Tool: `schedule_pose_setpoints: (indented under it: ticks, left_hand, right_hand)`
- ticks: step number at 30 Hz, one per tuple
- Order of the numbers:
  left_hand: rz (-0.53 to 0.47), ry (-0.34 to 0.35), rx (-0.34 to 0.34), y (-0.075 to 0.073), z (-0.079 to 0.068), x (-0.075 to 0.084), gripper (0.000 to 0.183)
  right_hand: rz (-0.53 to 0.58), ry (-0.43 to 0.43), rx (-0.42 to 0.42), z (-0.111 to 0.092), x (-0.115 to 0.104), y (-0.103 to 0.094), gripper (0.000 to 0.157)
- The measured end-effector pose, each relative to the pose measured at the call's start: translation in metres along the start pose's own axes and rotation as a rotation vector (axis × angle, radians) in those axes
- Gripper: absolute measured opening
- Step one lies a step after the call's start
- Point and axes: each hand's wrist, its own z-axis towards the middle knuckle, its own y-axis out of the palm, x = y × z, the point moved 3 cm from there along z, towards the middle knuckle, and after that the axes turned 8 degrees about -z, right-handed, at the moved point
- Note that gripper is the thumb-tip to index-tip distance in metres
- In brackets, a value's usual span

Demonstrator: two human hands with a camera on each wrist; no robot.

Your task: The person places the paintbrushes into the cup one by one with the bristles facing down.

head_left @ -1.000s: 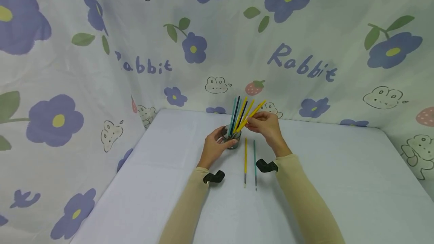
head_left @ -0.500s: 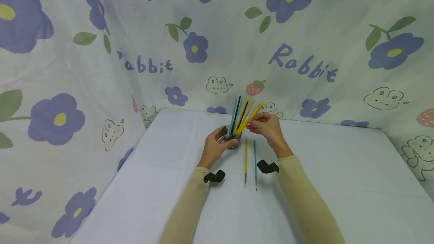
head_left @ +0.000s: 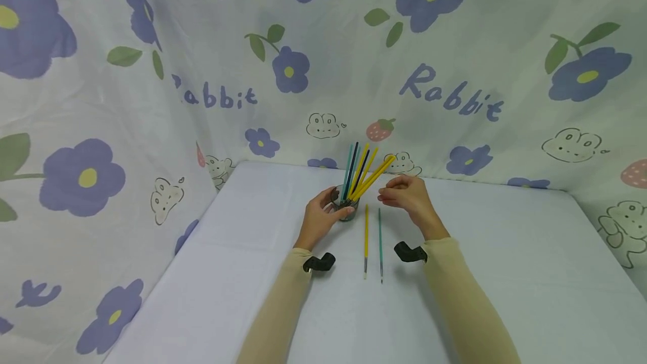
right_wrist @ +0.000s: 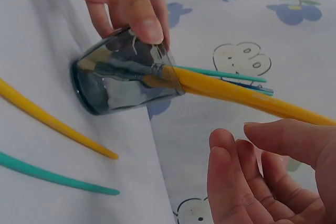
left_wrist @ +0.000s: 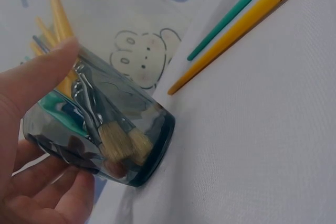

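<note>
My left hand (head_left: 319, 219) grips a tinted glass cup (left_wrist: 105, 124) from its left side, thumb across the front near the rim. Several paintbrushes stand in it bristles down: yellow brushes (head_left: 375, 177), dark blue ones and teal ones (head_left: 347, 164), their handles fanned out above the rim. In the left wrist view, pale bristles (left_wrist: 116, 141) show through the glass near the bottom. To the right of the cup, my right hand (head_left: 406, 195) is in the air with fingers loosely bent and nothing between them. The right wrist view shows its thumb and fingertips apart, beside the yellow handles.
A yellow paintbrush (head_left: 366, 235) and a teal paintbrush (head_left: 380, 240) lie side by side on the white tablecloth (head_left: 505, 274), bristle ends toward me. Behind the table hangs a flower-print cloth (head_left: 333, 44). Each wrist carries a black camera mount (head_left: 319, 263).
My right hand has let go of a yellow paintbrush, which now leans in the cup, and has moved off to the right. The left hand stays on the cup.
</note>
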Motion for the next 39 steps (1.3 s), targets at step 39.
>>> schedule_pose_setpoints:
  ticks: [39]
  left_hand:
    - [0.015, 0.016, 0.004, 0.002, 0.0, 0.003, 0.084]
  right_hand:
    - [-0.28, 0.156, -0.006, -0.021, 0.057, 0.001, 0.033]
